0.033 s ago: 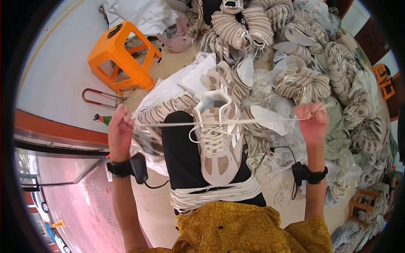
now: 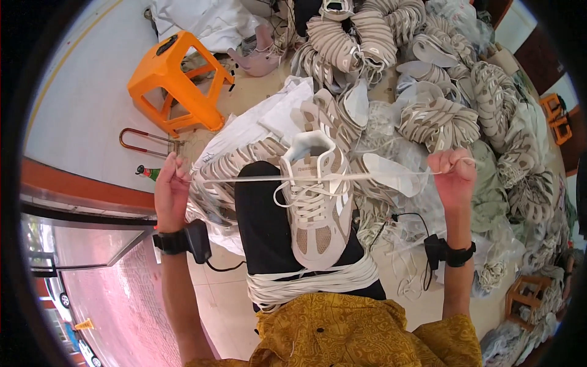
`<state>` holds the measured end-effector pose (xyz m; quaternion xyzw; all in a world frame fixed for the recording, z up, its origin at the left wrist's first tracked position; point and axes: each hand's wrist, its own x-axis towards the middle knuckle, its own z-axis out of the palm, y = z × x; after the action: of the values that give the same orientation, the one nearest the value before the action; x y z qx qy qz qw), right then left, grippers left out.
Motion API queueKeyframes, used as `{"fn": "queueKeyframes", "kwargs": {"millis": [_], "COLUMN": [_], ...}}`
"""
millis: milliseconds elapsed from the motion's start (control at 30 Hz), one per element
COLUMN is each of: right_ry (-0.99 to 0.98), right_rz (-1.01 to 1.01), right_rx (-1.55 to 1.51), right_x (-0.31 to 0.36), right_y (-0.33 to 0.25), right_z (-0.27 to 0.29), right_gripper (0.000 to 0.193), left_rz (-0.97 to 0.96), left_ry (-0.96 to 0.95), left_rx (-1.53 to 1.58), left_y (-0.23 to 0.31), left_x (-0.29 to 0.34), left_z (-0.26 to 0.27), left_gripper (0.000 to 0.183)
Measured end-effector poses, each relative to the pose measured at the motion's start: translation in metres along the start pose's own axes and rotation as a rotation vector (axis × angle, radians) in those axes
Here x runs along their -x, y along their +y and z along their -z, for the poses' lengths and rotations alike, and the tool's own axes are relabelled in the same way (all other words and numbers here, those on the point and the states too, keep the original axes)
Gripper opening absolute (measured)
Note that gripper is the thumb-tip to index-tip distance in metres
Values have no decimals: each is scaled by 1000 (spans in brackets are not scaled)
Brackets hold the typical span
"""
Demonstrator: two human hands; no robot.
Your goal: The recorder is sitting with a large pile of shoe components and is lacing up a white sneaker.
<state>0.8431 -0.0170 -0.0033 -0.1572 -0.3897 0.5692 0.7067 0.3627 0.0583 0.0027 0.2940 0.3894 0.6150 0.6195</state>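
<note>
A beige and white sneaker upper point(image 2: 321, 214) rests on my black-trousered thighs, toe toward me. Its front is threaded with pale laces in a criss-cross, with a loop hanging at the left side. From its upper eyelets a shoelace point(image 2: 257, 179) stretches taut out to both sides. My left hand point(image 2: 173, 186) is closed on one end of it, out to the left of my knee. On the right, my right hand point(image 2: 454, 171) makes a fist round the other end, above plastic bags. A bundle of white laces point(image 2: 312, 284) lies across my lap.
An orange plastic stool point(image 2: 177, 82) stands at the far left, with a U-shaped metal rod point(image 2: 147, 144) and a green bottle point(image 2: 148, 173) nearer. Stacks of shoe uppers point(image 2: 437, 122) and clear bags cover the floor ahead and right. Black devices with cables are strapped to both wrists.
My left hand has shifted very slightly to the left, with the lace still stretched tight. My right hand and the shoe upper stay practically in place.
</note>
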Motion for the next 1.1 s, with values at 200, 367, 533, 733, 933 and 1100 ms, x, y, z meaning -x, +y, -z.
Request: {"fn": "queueKeyframes", "kwargs": {"millis": [200,367,533,733,933,1100], "right_ry": [35,106,146,166,86,-711], "right_rz": [-43,-36,-58,-222,-330,351], "right_rx": [197,221,180,-24,1016,1211], "right_x": [9,10,11,-16,-39,-52], "right_y": [4,2,4,26,67,147], "right_z": [9,22,35,48,-3,-58], "right_gripper": [16,16,19,21,14,10], "left_rz": [-92,-193,-108,-6,-103,-534], "left_ry": [88,278,239,203,-88,-228], "left_rx": [-6,-1,64,-118,-787,-1320], "left_y": [-18,-22,-30,-10,-73,-102], "left_x": [-29,-44,-54,-60,-15,3], "left_z": [69,132,117,66,-52,-85], "left_gripper": [19,12,11,22,17,6]}}
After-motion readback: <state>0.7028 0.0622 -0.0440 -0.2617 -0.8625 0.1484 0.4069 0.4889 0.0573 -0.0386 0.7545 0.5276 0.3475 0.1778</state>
